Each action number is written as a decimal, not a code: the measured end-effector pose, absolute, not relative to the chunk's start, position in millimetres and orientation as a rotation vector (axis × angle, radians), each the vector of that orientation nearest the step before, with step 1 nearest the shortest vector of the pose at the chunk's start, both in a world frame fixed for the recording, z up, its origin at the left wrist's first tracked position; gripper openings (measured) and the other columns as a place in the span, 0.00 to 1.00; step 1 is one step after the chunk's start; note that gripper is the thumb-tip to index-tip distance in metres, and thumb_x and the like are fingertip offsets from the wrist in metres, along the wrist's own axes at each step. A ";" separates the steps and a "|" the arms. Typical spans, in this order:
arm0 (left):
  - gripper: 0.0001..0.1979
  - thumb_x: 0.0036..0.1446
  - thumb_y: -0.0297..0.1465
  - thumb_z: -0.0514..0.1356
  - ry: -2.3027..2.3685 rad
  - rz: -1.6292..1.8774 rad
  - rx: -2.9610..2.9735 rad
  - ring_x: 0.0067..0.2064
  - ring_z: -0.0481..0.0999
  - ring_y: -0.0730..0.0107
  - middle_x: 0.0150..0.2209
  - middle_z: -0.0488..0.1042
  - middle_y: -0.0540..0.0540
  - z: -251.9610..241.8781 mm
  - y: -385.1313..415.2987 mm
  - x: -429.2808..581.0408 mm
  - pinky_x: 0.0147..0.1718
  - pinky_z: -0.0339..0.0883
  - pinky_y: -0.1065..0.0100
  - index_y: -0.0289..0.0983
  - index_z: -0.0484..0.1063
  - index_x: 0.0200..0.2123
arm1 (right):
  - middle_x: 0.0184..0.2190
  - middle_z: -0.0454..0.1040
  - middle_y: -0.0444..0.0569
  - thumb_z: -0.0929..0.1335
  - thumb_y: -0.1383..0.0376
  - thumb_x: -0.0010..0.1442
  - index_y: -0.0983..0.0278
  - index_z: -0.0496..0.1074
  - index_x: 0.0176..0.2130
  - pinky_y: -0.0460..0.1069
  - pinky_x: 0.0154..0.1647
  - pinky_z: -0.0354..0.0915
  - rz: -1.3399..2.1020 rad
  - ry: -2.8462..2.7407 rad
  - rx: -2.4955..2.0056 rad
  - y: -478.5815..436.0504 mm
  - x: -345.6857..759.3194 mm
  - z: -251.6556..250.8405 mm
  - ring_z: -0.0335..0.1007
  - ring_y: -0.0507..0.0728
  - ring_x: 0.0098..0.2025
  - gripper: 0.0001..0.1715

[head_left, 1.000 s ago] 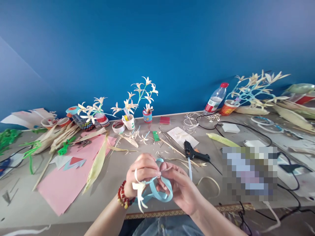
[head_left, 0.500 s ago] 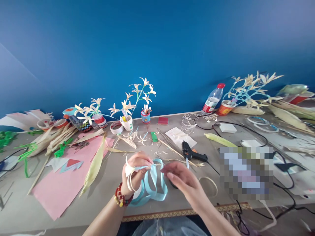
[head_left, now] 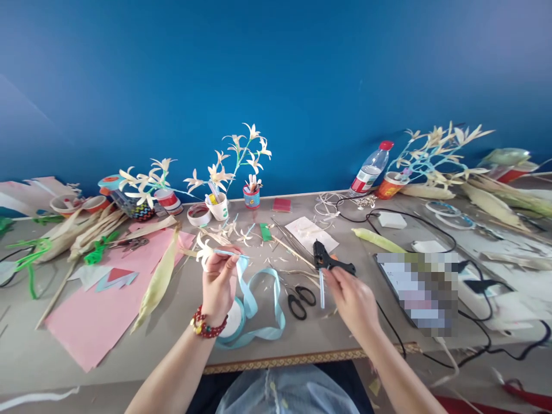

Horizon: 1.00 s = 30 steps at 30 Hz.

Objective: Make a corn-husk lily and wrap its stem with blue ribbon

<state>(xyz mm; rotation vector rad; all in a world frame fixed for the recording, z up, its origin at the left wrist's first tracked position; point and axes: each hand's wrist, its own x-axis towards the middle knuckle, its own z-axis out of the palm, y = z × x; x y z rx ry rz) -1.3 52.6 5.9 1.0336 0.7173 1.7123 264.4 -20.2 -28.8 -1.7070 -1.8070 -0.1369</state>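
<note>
My left hand (head_left: 221, 282) pinches the thin blue-wrapped stem of a pale husk flower (head_left: 204, 253), its petals pointing left. A light blue ribbon (head_left: 281, 313) runs from the stem's end down to a loop on the table. The ribbon's spool (head_left: 233, 321) lies beside my left wrist. My right hand (head_left: 354, 296) is closed at the black hot glue gun (head_left: 326, 260), its fingers curled over the near side of the body. A clear glue stick (head_left: 322, 290) juts from the gun toward me. Black-handled scissors (head_left: 302, 301) rest between my hands.
White paper (head_left: 308, 233) with scraps lies behind the gun. A phone (head_left: 414, 293) and cables are at the right. Pink paper (head_left: 86, 328) and a husk (head_left: 161, 282) lie left. Cups with flowers and a bottle (head_left: 371, 169) stand along the wall.
My right hand has left the stem and moved right onto the glue gun. My left hand has shifted left with the flower, and the scissors have come into sight.
</note>
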 end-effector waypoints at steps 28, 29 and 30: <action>0.09 0.50 0.35 0.70 0.732 1.542 0.710 0.33 0.76 0.74 0.35 0.76 0.52 5.2 45.4 4.1 0.36 0.73 0.68 0.40 0.73 0.29 | 0.28 0.75 0.46 0.73 0.50 0.54 0.60 0.63 0.37 0.47 0.20 0.64 1.282 -1.135 -1.298 -22.1 229.8 -17.3 0.66 0.52 0.21 0.23; 0.09 0.50 0.35 0.70 0.715 1.540 0.690 0.33 0.75 0.74 0.34 0.76 0.52 4.6 45.5 4.7 0.36 0.72 0.69 0.40 0.72 0.29 | 0.29 0.75 0.47 0.75 0.50 0.53 0.61 0.64 0.36 0.47 0.22 0.65 1.312 -1.120 -1.256 -23.1 226.6 -16.8 0.67 0.53 0.23 0.23; 0.10 0.50 0.35 0.70 0.695 1.537 0.672 0.32 0.75 0.75 0.34 0.76 0.52 4.3 45.5 5.6 0.35 0.72 0.69 0.40 0.72 0.28 | 0.29 0.75 0.48 0.76 0.51 0.52 0.61 0.65 0.35 0.47 0.23 0.65 1.320 -1.139 -1.235 -24.0 223.6 -16.6 0.68 0.53 0.25 0.23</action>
